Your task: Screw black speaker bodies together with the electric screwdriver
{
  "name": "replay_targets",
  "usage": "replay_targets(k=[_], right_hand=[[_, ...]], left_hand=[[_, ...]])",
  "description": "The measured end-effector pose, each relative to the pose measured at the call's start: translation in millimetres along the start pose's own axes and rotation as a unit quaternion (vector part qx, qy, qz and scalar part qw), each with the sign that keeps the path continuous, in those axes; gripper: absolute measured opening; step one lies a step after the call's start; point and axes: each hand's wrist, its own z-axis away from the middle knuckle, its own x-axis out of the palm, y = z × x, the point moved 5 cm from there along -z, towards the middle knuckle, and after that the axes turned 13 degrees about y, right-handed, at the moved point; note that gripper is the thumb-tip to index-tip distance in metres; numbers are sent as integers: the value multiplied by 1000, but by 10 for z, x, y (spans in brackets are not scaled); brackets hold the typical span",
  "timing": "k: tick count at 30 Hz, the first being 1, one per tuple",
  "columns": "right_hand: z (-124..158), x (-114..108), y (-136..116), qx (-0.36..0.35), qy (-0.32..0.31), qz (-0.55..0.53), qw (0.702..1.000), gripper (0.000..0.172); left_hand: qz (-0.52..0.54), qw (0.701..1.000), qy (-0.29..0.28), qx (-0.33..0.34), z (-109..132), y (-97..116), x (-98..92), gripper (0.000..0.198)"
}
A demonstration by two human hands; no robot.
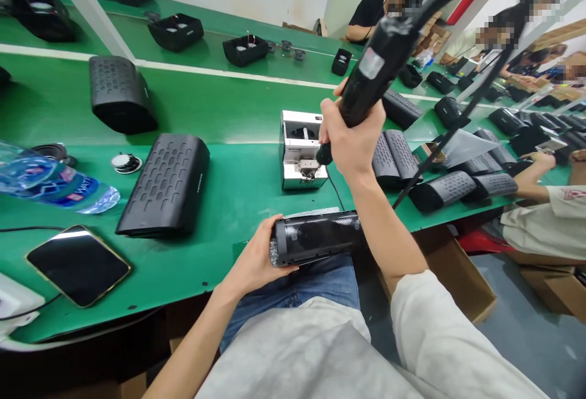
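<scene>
My left hand is closed around the left end of a black speaker housing, which lies tilted at the table's front edge above my lap. My right hand grips a black electric screwdriver, its cable arching up and to the right. The screwdriver's nose points down at the front of a white and silver screw feeder; whether the bit touches a screw there is too small to tell. Part of the housing's right end is hidden behind my right forearm.
On the green table, a grilled speaker, a round driver, a water bottle and a phone lie to the left. More speakers lie right, near a co-worker's hand. A cardboard box stands below.
</scene>
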Motion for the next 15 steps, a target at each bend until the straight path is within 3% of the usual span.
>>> replay_targets(k=[6, 13, 15], right_hand=[[18, 13, -220, -44, 8, -59, 997, 23], [19, 24, -89, -16, 27, -12, 999, 34], [-18, 35, -22, 12, -5, -1, 1000, 33]], left_hand=[[-5, 1000, -1, 5, 0, -4, -6, 107], [1, 1000, -3, 4, 17, -22, 9, 110], [0, 1000, -4, 1, 16, -19, 5, 109]])
